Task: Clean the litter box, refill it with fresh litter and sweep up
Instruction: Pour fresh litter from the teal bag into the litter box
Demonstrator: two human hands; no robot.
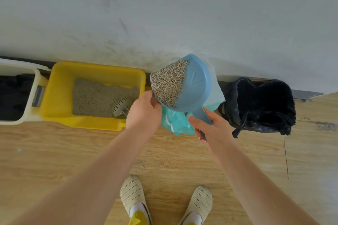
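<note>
Right hand (pixel 212 129) closed around the handle of a blue scoop (pixel 193 87), fingers (pixel 196 121) wrapped over the stem, thumb side hidden beneath. Left hand (pixel 144 113) at the scoop's lower left rim, fingers curled under the edge and steadying it; grip there loose, hard to tell how far closed. Scoop held in the air, tilted toward the left, roughly half filled with pale grainy litter (pixel 169 83) banked against the left rim.

Directly below the scoop, a teal plastic bag (pixel 175 123), crumpled and open, standing on the wooden floor (pixel 73 151) between the two hands. Just left of that, a yellow litter box (pixel 60 97) against the wall (pixel 164 14), holding a shallow bed of litter heaped toward the right side, with a grey slotted scooper (pixel 120 108) lying in the near right corner. Further left, a white bin (pixel 34 95) with a dark inside, touching the yellow box. To the right of the teal bag, a black bin bag (pixel 259 104), mouth open, beside the wall. A few loose grains (pixel 146 162) scattered on the floor. At the bottom, two feet in cream knitted slippers (pixel 131 193).
</note>
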